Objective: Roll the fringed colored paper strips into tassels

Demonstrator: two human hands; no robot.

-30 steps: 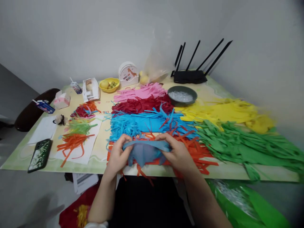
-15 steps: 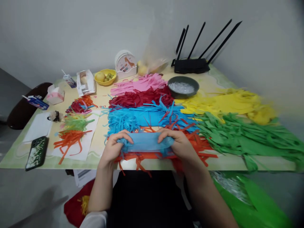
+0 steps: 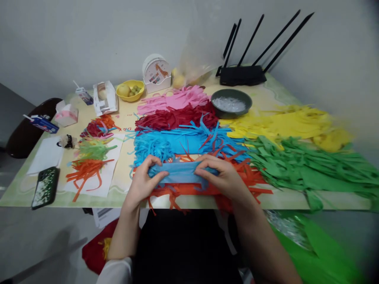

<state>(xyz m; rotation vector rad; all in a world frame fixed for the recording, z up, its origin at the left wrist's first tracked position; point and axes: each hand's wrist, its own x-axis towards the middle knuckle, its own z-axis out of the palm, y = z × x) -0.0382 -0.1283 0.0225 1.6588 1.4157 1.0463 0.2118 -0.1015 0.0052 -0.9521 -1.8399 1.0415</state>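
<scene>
Head view: the light-blue strip [image 3: 181, 172] lies over the orange fringe [image 3: 185, 189], long axis left to right, ends pointing sideways; it spans between left hand [image 3: 145, 180] and right hand [image 3: 222, 177], each pinching one end.

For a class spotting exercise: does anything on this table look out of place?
Some orange strips hang over the table's front edge, and others stray onto the blue fringe, mixing colours mostly kept apart.
</scene>
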